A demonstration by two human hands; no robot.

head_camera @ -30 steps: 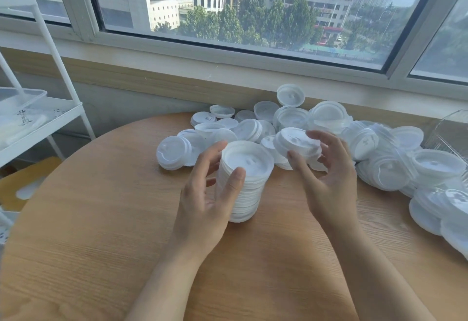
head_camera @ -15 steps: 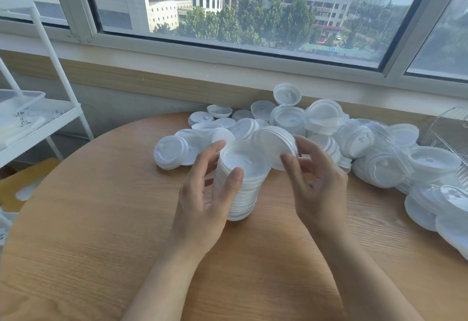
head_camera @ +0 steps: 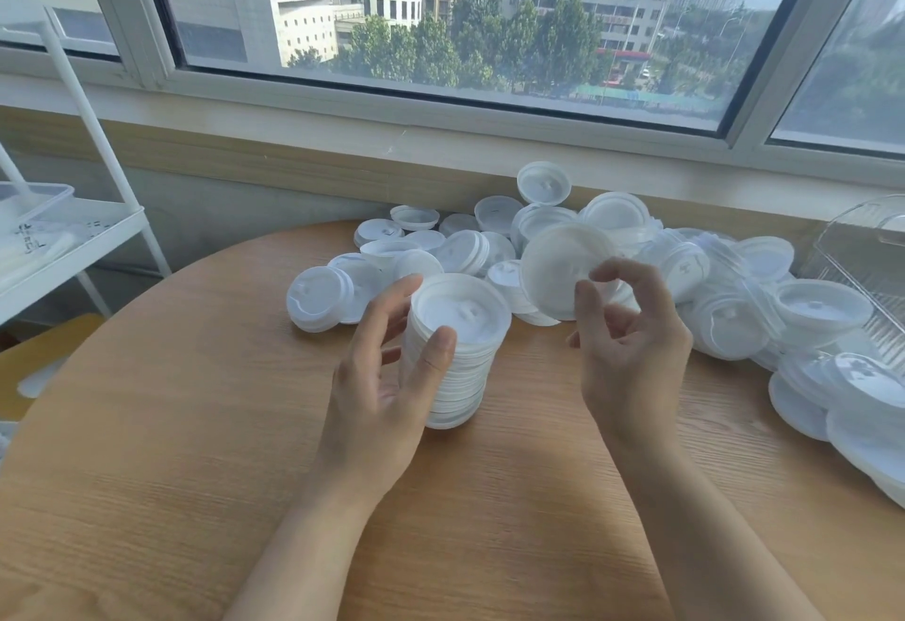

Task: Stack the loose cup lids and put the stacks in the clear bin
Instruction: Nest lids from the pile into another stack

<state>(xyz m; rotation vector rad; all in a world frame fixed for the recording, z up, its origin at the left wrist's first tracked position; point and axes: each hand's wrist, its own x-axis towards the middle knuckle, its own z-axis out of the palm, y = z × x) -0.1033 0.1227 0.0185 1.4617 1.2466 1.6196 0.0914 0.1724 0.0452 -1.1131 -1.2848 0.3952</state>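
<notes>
A tall stack of white cup lids (head_camera: 458,351) stands on the round wooden table (head_camera: 196,449). My left hand (head_camera: 387,375) curls round the stack's left side, thumb on its front. My right hand (head_camera: 627,341) pinches a single white lid (head_camera: 558,273), tilted on edge, just right of and above the stack's top. A big heap of loose white lids (head_camera: 489,248) lies behind and stretches to the right. The clear bin (head_camera: 862,253) sits at the table's far right edge, only partly in view.
A white metal shelf cart (head_camera: 73,238) stands to the left of the table, holding a clear tray. A window sill and wall run right behind the lid heap. More lids (head_camera: 842,390) crowd the right side of the table.
My right hand picked a lid from the heap, brought it toward the stack and turned it on edge. My left hand stayed on the stack.
</notes>
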